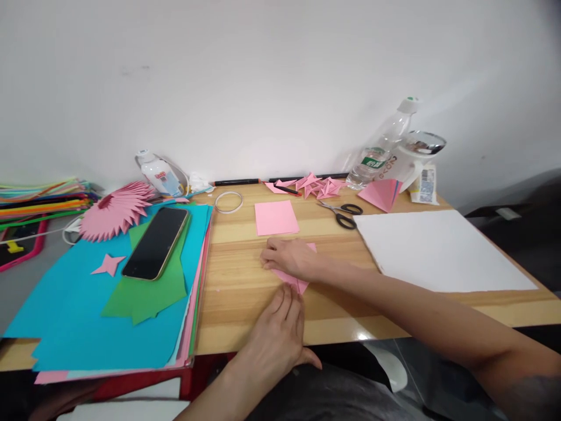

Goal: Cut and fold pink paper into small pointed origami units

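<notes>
My right hand [291,258] lies flat on a folded pink paper piece [295,282] on the wooden table [236,280], pressing it down. My left hand [276,339] reaches from below, its fingertips touching the near corner of the same pink piece. A flat pink square sheet [276,217] lies just beyond my hands. Most of the folded piece is hidden under my right hand.
A stack of coloured paper [65,304] with a phone [156,242] and a green sheet lies left. A pink paper fan [114,211], tape ring [228,202], scissors [342,214], folded pink shapes [318,186], bottle [383,146] and large white sheet [442,248] surround.
</notes>
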The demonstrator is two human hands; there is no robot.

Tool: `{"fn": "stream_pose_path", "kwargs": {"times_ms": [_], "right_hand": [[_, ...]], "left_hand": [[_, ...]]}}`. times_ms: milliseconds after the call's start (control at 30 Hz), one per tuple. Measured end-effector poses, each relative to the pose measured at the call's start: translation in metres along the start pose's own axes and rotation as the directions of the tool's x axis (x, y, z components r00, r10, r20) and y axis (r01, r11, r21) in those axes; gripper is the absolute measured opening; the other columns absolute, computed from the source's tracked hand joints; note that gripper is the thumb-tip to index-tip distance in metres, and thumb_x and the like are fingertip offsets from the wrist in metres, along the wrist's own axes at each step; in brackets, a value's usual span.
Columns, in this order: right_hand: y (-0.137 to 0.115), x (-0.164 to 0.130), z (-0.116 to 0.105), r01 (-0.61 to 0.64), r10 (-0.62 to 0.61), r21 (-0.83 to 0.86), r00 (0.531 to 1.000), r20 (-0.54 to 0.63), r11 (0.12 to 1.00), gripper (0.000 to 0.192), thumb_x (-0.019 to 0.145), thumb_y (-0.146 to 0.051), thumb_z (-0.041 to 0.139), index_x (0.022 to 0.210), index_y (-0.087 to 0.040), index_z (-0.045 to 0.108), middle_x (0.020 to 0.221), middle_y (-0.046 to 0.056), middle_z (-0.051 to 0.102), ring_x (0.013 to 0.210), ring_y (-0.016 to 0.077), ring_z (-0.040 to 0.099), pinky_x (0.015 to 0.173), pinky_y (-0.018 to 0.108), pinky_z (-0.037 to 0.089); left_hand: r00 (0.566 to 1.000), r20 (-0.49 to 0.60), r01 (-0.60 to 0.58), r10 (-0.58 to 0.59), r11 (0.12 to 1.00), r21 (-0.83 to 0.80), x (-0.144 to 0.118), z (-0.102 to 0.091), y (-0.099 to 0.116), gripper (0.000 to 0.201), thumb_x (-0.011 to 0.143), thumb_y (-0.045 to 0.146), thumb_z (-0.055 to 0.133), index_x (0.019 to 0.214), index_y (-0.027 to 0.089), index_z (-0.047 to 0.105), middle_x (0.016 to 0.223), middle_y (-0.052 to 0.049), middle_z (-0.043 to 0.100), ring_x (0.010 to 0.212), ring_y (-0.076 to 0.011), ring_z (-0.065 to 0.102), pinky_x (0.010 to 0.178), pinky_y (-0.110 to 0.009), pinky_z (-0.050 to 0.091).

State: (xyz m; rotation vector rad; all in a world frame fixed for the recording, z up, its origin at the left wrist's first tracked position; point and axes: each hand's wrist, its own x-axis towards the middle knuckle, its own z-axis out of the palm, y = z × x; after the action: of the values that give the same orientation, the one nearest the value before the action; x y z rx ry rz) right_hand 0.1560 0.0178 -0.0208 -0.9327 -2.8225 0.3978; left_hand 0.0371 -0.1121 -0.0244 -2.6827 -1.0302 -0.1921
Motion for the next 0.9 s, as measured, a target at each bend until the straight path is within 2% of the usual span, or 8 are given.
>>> {"fn": "stream_pose_path", "kwargs": {"times_ms": [167,267,333,433,567,700,833,900], "right_hand": [[0.007,0.001,-0.002,-0.053,0.082,0.24,0.99,-0.112,0.969,0.013,0.09,-0.025,0.053,0.086,-0.017,0.062,0.088,0.004,0.064,0.077,0.0147,0.058,0.062,0.023,0.04],[0.023,-0.014,-0.008,-0.011,0.139,0.387,0.942,-0.305,0.922,0.018,0.092,-0.018,0.044,0.089,-0.016,0.061,0.086,0.005,0.065,0.076,0.0145,0.06,0.069,0.025,0.046],[0.032,-0.034,-0.011,0.004,0.13,0.331,0.915,-0.381,0.943,0.019,0.091,-0.014,0.041,0.094,-0.015,0.06,0.09,0.008,0.065,0.081,0.0168,0.06,0.073,0.029,0.048],[0.037,-0.072,-0.009,0.039,0.051,0.221,0.92,-0.389,0.975,0.023,0.09,-0.011,0.039,0.103,-0.016,0.058,0.1,0.011,0.061,0.089,0.019,0.06,0.078,0.034,0.051],[0.025,-0.111,0.0,0.062,-0.04,0.059,0.945,-0.323,0.996,0.028,0.092,-0.014,0.038,0.117,-0.018,0.051,0.115,0.013,0.055,0.099,0.0204,0.058,0.08,0.035,0.052],[0.017,-0.119,-0.001,0.149,-0.168,-0.081,0.928,-0.334,0.986,0.038,0.096,-0.013,0.027,0.132,-0.015,0.037,0.125,0.017,0.051,0.116,0.022,0.05,0.089,0.038,0.05],[0.02,-0.108,-0.011,0.295,-0.328,-0.144,0.875,-0.355,0.945,0.033,0.097,-0.014,0.025,0.12,-0.01,0.049,0.115,0.017,0.059,0.116,0.0245,0.049,0.089,0.042,0.05],[0.022,-0.101,-0.015,0.357,-0.368,-0.095,0.875,-0.313,0.929,0.032,0.098,-0.015,0.026,0.111,-0.011,0.055,0.112,0.015,0.061,0.114,0.024,0.05,0.09,0.043,0.049]], "left_hand": [[0.997,-0.06,0.042,-0.044,0.999,-0.032,0.002,0.005,-0.001,0.098,0.063,0.082,0.037,0.109,-0.002,0.061,0.11,-0.023,0.065,0.107,-0.0338,0.058,0.097,-0.041,0.041],[0.999,-0.023,0.038,-0.04,0.996,-0.086,0.0,0.0,-0.011,0.092,0.068,0.078,0.039,0.117,0.001,0.056,0.113,-0.02,0.064,0.109,-0.0326,0.057,0.101,-0.045,0.037],[0.999,0.013,0.03,-0.029,0.997,-0.077,-0.002,-0.006,-0.023,0.07,0.08,0.062,0.047,0.116,0.004,0.057,0.111,-0.016,0.065,0.111,-0.0295,0.057,0.104,-0.045,0.036],[0.996,0.045,0.07,-0.071,0.997,0.025,-0.006,-0.01,-0.042,0.038,0.088,0.039,0.052,0.107,0.008,0.062,0.109,-0.013,0.067,0.116,-0.0309,0.054,0.103,-0.046,0.038],[0.998,0.021,0.061,-0.063,0.995,0.08,-0.006,-0.004,-0.059,0.031,0.09,0.029,0.05,0.112,0.008,0.061,0.119,-0.014,0.063,0.121,-0.034,0.049,0.1,-0.048,0.041],[1.0,-0.003,0.014,-0.014,0.998,0.055,-0.002,0.005,-0.066,0.028,0.093,0.017,0.042,0.112,0.008,0.06,0.125,-0.016,0.058,0.123,-0.032,0.047,0.098,-0.046,0.044],[1.0,0.014,-0.021,0.021,1.0,-0.022,-0.001,0.011,-0.067,0.033,0.094,0.01,0.031,0.115,0.007,0.057,0.127,-0.015,0.057,0.121,-0.0237,0.051,0.097,-0.038,0.047],[0.999,0.039,-0.027,0.03,0.998,-0.057,-0.001,0.011,-0.066,0.033,0.094,0.011,0.032,0.118,0.007,0.055,0.127,-0.015,0.057,0.121,-0.0229,0.05,0.098,-0.036,0.047]]}}
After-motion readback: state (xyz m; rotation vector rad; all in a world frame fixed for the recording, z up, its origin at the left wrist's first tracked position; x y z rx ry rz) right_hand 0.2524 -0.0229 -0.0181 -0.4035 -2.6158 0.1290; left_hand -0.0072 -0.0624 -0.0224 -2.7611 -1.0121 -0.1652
